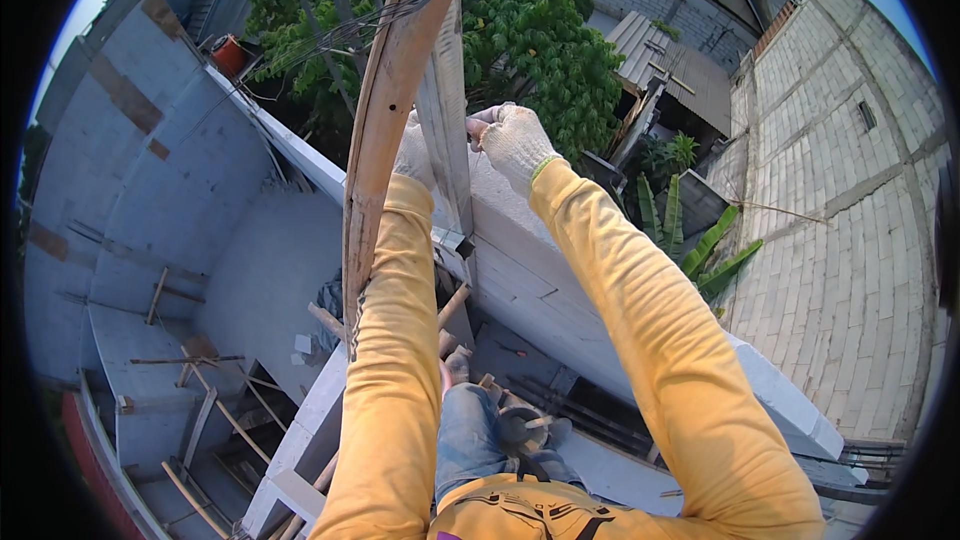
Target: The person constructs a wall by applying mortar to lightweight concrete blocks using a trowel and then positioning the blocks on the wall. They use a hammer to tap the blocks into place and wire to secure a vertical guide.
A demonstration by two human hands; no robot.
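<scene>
My right hand [515, 145], in a pale knitted glove, is raised beside a grey upright timber post [447, 130]. Its fingers are curled together at the post's right edge; whatever is between them is too small to make out. My left hand [414, 158], gloved likewise, is on the post's other side, its fingers hidden behind the wood. A curved brown wooden pole [378, 110] stands in front of my left forearm and crosses the post higher up. Thin dark wire [405, 8] is looped around the pole near its top.
A light block wall [540, 265] runs from below the post toward the lower right. Far below on the left lies a floor [265, 270] with wooden poles [235, 425]. Leafy trees [540, 50] rise ahead; a tall block wall [840, 200] stands right. A bucket [520, 427] is near my legs.
</scene>
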